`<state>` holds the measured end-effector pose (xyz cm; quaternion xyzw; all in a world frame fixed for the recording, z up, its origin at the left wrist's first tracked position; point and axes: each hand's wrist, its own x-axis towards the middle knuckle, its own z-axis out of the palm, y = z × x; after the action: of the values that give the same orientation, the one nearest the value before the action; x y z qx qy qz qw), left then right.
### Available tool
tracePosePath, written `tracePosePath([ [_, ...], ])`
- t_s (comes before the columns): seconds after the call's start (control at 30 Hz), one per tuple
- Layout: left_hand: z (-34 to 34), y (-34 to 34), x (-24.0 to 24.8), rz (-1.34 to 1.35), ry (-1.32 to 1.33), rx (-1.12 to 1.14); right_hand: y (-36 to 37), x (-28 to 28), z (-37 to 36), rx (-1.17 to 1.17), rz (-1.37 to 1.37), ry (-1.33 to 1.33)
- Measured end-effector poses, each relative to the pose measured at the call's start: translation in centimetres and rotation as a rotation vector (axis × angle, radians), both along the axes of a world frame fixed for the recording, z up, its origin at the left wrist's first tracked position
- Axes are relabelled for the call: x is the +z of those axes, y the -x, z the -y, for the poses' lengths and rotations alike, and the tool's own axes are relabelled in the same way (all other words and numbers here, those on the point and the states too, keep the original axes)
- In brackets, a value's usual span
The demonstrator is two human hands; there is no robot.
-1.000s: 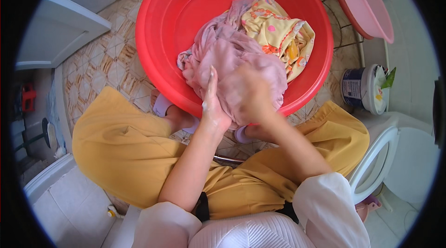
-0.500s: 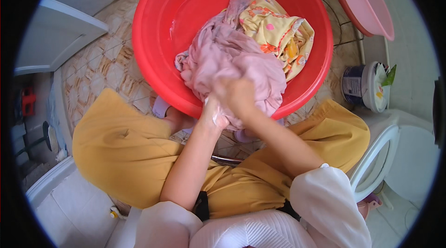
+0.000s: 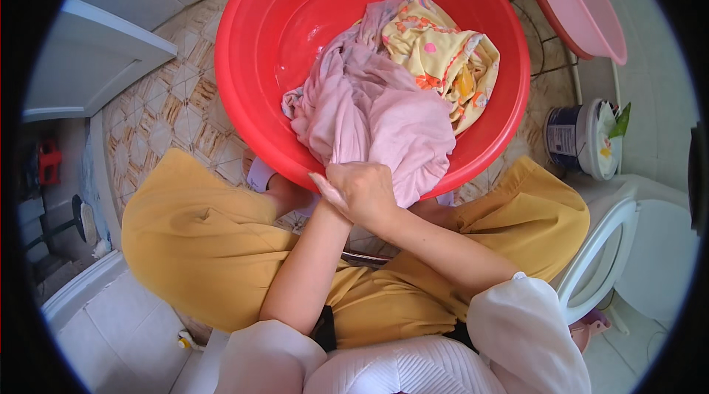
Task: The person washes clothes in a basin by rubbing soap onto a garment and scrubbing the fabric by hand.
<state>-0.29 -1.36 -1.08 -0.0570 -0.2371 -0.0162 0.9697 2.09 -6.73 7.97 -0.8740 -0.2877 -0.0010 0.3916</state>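
A pink garment (image 3: 354, 110) lies heaped in a large red basin (image 3: 255, 62), its near folds drawn up to the rim between my hands. On top, my right hand (image 3: 367, 189) is closed over the bunched cloth. Crossed beneath it, my left hand (image 3: 329, 194) grips the same cloth; its thumb sticks out with white suds on it, while most of its fingers are hidden. Beside the pink garment, farther right, rests a crumpled yellow floral garment (image 3: 432, 43).
My knees in mustard trousers (image 3: 199, 231) flank the basin. At right stand a white toilet (image 3: 628, 224), a bucket (image 3: 580, 135) and an upright pink basin (image 3: 580, 2). A door (image 3: 96, 58) stands at left above the tiled floor (image 3: 173, 110).
My hands have drawn toward me, to the basin's near rim. My right hand was blurred over the cloth and is now still. The pink cloth is pulled into straighter folds.
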Motion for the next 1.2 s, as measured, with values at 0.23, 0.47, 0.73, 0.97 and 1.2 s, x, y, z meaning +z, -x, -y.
tracePosePath([
  [0.23,1.8,-0.4,0.9,-0.745,-0.288,-0.047,-1.3,-1.9,1.6,-0.139,-0.054,0.157],
  [0.47,1.9,-3.9,10.9,-1.408,-0.609,-0.236,-3.9,-3.2,1.3,-0.529,-0.101,0.253],
  [0.73,-0.3,-2.5,9.1,-1.229,-0.459,-0.196,-6.9,-3.4,4.9,-0.190,-0.144,0.352],
  [0.97,-4.0,-2.8,12.2,-1.177,-0.400,-0.008,-10.5,4.5,8.0,-0.333,-1.020,-0.575],
  [1.2,-1.9,-2.8,10.4,-1.179,-0.362,0.077,-5.7,3.7,4.1,-0.243,-1.041,-0.578],
])
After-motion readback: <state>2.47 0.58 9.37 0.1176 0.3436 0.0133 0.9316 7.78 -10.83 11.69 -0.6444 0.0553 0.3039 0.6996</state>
